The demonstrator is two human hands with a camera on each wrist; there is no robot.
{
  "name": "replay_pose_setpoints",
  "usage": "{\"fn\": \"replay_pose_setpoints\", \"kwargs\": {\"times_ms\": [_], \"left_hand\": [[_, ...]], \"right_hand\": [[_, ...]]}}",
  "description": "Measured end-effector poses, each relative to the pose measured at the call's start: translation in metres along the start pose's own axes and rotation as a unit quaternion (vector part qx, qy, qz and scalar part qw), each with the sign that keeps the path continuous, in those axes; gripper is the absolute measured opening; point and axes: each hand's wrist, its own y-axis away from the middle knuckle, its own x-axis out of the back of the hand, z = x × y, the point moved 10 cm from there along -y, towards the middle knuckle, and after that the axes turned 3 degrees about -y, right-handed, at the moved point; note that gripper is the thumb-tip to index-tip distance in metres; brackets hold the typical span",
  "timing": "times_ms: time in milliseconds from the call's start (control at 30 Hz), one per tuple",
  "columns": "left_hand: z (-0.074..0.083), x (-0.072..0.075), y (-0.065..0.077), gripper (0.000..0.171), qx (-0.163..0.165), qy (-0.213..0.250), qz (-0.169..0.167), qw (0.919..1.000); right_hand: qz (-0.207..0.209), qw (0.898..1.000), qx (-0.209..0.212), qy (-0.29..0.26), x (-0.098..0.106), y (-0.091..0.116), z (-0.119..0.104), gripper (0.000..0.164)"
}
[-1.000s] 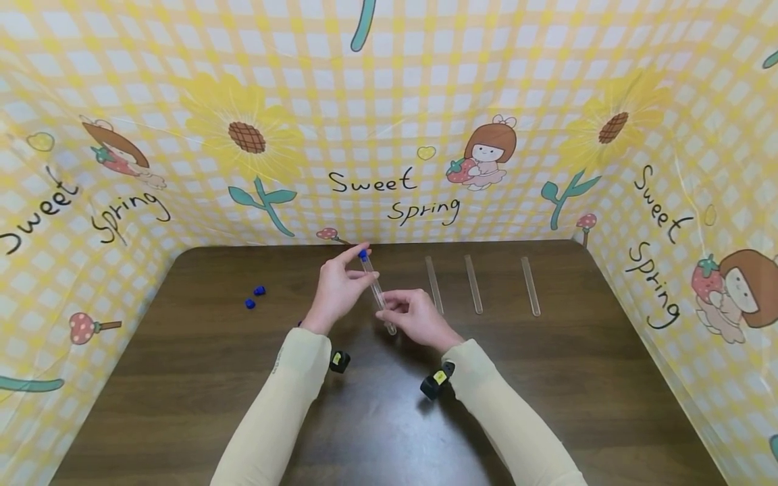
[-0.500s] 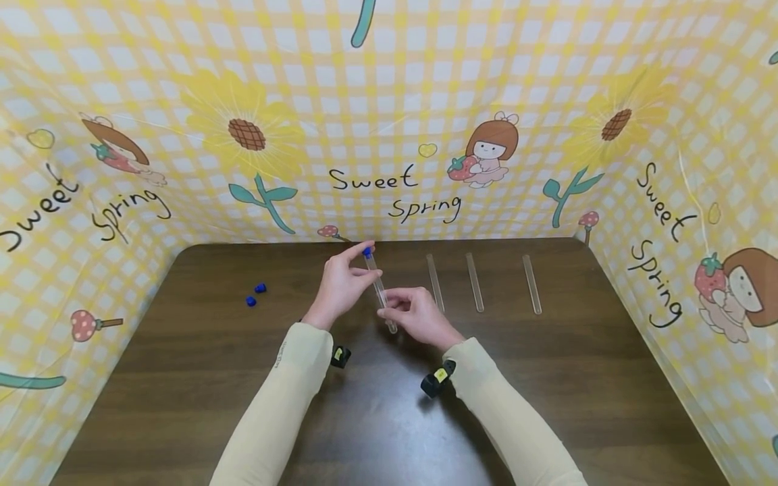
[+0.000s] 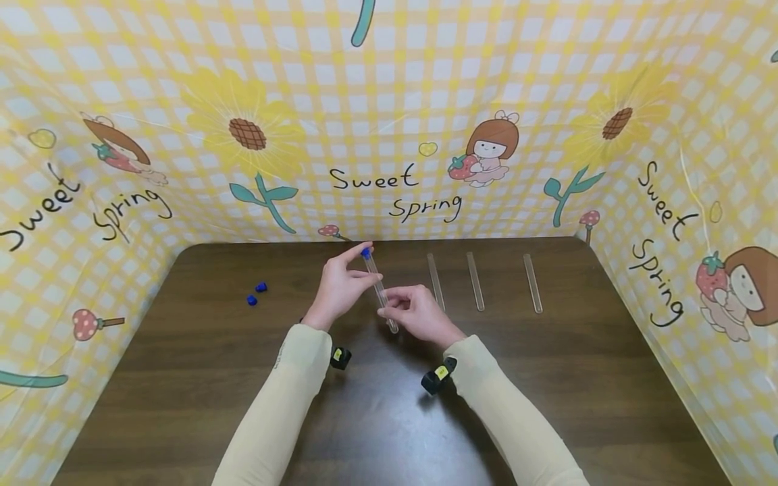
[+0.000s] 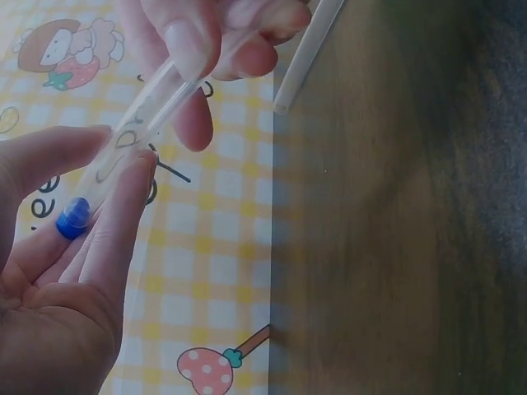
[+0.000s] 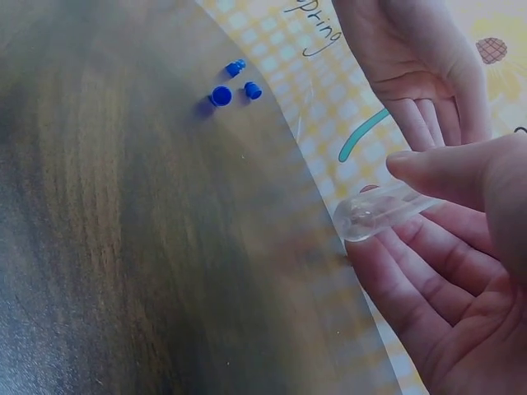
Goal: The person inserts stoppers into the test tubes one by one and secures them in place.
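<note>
A clear test tube [image 3: 377, 287] is held aslant above the table, its rounded end toward the person. A blue cap [image 3: 365, 252] sits at its far end and also shows in the left wrist view. My left hand [image 3: 342, 283] pinches the upper part of the tube between thumb and fingers, with a fingertip by the cap. Lower down, my right hand [image 3: 419, 314] pinches the tube between thumb and fingers. In the right wrist view the rounded end [image 5: 358, 220] pokes out past the right thumb; the left hand [image 5: 416, 58] is behind it.
Three more test tubes lie on the dark wooden table [image 3: 182, 391], one of them [image 3: 475, 282] in the middle of the row. Loose blue caps [image 3: 261, 287] lie at the left; three show in the right wrist view. A yellow checked cloth [image 3: 377, 101] walls the back and sides.
Both hands keep their grips on the capped tube, which stays at nearly the same place and slant. The head view has shifted very slightly.
</note>
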Motion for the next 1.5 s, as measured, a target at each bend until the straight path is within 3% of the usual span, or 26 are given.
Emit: {"fn": "replay_pose_setpoints", "kwargs": {"times_ms": [367,767,1100,1267,1500], "left_hand": [[-0.006,0.002,0.002,0.054,0.018,0.020,-0.006,0.9996],[-0.005,0.002,0.002,0.055,0.016,0.027,-0.003,0.9995],[0.005,0.008,-0.004,0.058,-0.009,0.011,0.003,0.9999],[0.009,0.011,-0.006,0.068,-0.021,0.007,0.008,0.9997],[0.009,0.025,-0.005,0.071,-0.034,0.007,0.033,0.9988]], "right_hand": [[-0.014,1.000,-0.005,-0.003,-0.002,-0.001,-0.001,0.028],[-0.015,1.000,-0.004,0.003,0.000,-0.001,0.000,0.028],[-0.004,1.000,0.004,-0.007,0.004,-0.007,-0.005,0.028],[0.000,1.000,0.000,0.000,0.008,-0.009,-0.006,0.031],[0.039,0.999,-0.014,0.011,0.025,-0.008,-0.006,0.035]]}}
